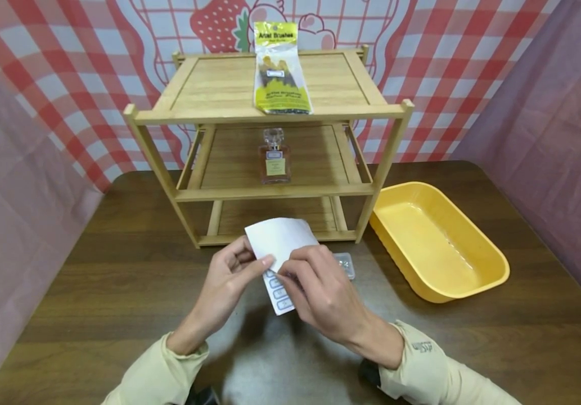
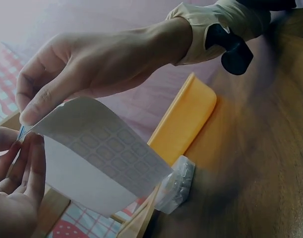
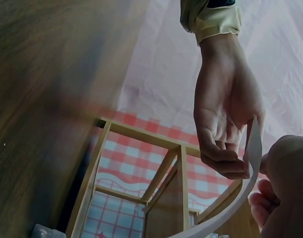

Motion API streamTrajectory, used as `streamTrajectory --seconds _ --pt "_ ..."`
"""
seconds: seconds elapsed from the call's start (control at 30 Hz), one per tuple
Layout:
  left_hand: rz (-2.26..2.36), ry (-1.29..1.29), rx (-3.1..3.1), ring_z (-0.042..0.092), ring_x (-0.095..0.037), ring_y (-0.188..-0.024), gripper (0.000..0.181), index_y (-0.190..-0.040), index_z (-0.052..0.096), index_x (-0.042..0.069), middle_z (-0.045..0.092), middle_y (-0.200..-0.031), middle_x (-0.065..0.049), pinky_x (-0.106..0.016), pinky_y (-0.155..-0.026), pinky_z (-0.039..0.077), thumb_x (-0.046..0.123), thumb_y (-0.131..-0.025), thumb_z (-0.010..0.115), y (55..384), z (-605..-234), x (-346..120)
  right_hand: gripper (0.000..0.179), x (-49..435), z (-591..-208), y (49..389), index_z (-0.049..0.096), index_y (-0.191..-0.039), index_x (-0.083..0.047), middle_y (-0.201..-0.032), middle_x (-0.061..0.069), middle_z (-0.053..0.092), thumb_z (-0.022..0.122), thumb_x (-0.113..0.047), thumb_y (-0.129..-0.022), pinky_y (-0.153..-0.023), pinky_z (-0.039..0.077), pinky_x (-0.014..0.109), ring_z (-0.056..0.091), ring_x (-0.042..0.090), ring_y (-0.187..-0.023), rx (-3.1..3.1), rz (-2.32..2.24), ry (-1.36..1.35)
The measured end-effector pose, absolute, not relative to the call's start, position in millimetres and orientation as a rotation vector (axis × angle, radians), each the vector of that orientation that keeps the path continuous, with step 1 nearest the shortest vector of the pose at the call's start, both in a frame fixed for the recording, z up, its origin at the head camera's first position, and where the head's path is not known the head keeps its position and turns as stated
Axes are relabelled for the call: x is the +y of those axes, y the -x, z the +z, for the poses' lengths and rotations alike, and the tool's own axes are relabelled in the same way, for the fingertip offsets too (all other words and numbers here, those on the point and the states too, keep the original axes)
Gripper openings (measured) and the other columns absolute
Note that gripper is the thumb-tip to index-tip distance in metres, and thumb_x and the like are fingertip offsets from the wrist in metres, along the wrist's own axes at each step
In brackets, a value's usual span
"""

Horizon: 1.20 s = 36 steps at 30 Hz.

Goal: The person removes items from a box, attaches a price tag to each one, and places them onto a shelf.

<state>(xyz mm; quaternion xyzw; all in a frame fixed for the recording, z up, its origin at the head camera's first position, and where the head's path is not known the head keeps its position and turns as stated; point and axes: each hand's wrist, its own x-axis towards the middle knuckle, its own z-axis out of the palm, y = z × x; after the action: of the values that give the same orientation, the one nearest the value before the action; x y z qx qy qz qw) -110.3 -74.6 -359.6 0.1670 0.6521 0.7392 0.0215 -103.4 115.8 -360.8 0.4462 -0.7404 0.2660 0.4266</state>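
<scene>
A white sticker sheet (image 1: pixel 279 236) with rows of small blue-bordered labels is bent between both hands, in front of a wooden rack. My left hand (image 1: pixel 224 281) grips its left edge, thumb on top. At the bend, the thumb and fingertips of my right hand (image 1: pixel 325 292) pinch the sheet beside the labels. The left wrist view shows a thin blue-edged strip (image 2: pixel 21 132) at the meeting fingertips. Partly hidden behind the right hand is a small clear plastic box (image 1: pixel 346 264) on the table.
The three-tier wooden rack (image 1: pixel 275 194) stands at the back. An artist brush pack (image 1: pixel 281 73) lies on its top shelf, and a perfume bottle (image 1: pixel 274 160) stands on the middle one; both bear a small label. To the right is a yellow basin (image 1: pixel 422 247).
</scene>
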Motion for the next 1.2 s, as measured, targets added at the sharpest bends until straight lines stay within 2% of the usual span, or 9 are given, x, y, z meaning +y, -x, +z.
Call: streamTrajectory --seconds 0.23,0.5,0.8,1.0,1.2 --pt "2.312 -0.493 1.926 0.068 -0.020 -0.098 0.035 -0.127 0.055 -0.016 0.070 -0.108 -0.018 -0.032 -0.086 0.058 -0.001 -0.096 0.062 109 -358 -76 0.017 115 -361 103 0.064 -0.096 0.003 -0.095 0.011 0.063 0.058 -0.011 -0.104 -0.072 0.054 0.034 0.060 0.025 -0.083 -1.829 0.704 -1.163" --pt "2.348 -0.475 1.772 0.067 -0.020 -0.101 0.040 -0.134 0.047 -0.018 0.067 -0.112 -0.017 -0.032 -0.090 0.057 -0.004 -0.098 0.057 108 -357 -77 0.016 116 -362 100 0.062 -0.098 0.001 -0.095 0.009 0.062 0.062 -0.014 -0.104 -0.075 0.049 0.026 0.058 0.022 -0.082 -1.858 1.053 -1.158" --pt "2.330 -0.451 1.784 0.065 -0.020 -0.100 0.035 -0.129 0.049 -0.018 0.065 -0.111 -0.016 -0.031 -0.088 0.058 -0.003 -0.099 0.055 109 -357 -81 0.018 119 -360 99 0.061 -0.096 0.000 -0.091 0.009 0.063 0.062 -0.016 -0.105 -0.077 0.052 0.027 0.060 0.022 -0.084 -1.832 1.340 -1.088" --pt "2.299 -0.429 1.832 0.065 -0.021 -0.098 0.028 -0.124 0.051 -0.016 0.065 -0.110 -0.016 -0.029 -0.084 0.058 -0.002 -0.099 0.055 110 -358 -93 0.021 127 -358 104 0.060 -0.094 0.000 -0.088 0.008 0.062 0.062 -0.018 -0.104 -0.074 0.052 0.028 0.059 0.021 -0.081 -1.841 1.380 -1.023" --pt "2.296 -0.362 1.849 0.067 -0.020 -0.093 0.019 -0.116 0.054 -0.012 0.067 -0.104 -0.014 -0.028 -0.078 0.059 -0.004 -0.099 0.056 110 -363 -114 0.019 137 -359 109 0.060 -0.094 0.002 -0.088 0.010 0.063 0.064 -0.014 -0.102 -0.078 0.053 0.025 0.061 0.022 -0.081 -1.851 1.413 -0.972"
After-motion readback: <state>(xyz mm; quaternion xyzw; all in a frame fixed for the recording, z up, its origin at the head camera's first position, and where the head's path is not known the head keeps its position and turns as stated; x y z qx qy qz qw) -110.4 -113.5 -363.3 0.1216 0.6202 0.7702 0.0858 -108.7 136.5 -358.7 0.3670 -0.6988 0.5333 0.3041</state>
